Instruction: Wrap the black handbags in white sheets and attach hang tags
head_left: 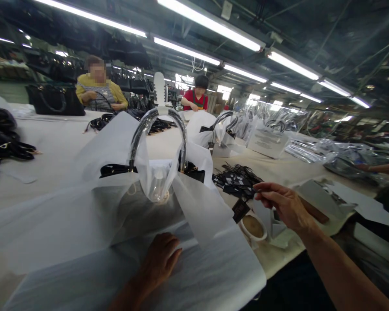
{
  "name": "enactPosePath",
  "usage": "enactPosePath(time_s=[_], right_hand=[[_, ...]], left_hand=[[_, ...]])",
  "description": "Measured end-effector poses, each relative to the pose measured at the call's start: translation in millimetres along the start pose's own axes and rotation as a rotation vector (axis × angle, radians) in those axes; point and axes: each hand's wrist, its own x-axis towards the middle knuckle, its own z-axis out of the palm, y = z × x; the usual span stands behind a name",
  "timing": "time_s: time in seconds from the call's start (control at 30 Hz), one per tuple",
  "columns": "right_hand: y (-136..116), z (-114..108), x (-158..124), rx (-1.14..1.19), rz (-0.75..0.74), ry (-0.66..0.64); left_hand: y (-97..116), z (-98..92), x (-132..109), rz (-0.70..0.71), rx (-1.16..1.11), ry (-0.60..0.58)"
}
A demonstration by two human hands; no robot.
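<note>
A black handbag (pixel 194 172) wrapped in white tissue paper (pixel 94 207) stands in front of me, its handles (pixel 158 125) covered in clear plastic. My left hand (pixel 160 258) lies on the tissue paper below the bag, fingers curled down against the sheet. My right hand (pixel 283 203) is raised to the right of the bag and pinches a small black hang tag (pixel 240 209) by its string. Just beyond it lies a heap of black tags (pixel 236 178).
A small round white dish (pixel 253 226) sits under my right hand. More wrapped bags (pixel 214 129) and plastic-covered stacks (pixel 311 147) fill the right side. Black bags (pixel 55 99) lie at the left. Two people work at the table's far end.
</note>
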Motion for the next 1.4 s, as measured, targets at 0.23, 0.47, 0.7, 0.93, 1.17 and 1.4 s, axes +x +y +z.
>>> enactPosePath(time_s=[0.23, 0.47, 0.7, 0.93, 1.17, 1.4], right_hand=[[-20, 32, -60, 0.065, 0.058, -0.349], [-10, 66, -82, 0.139, 0.12, -0.533], [11, 78, -83, 0.245, 0.202, -0.496], [43, 96, -100, 0.45, 0.294, -0.292], [64, 125, -113, 0.495, 0.288, -0.211], [71, 134, -112, 0.58, 0.279, -0.042]], left_hand=[[74, -31.9, 62, -0.088, -0.404, 0.113], [97, -36.9, 87, -0.591, -0.953, -0.068], [99, -42.3, 75, -0.893, -1.169, -0.034], [101, -37.9, 74, -1.052, -1.321, 0.006], [100, -28.6, 67, -1.04, -1.3, 0.012], [100, -22.7, 65, -1.16, -1.311, 0.198]])
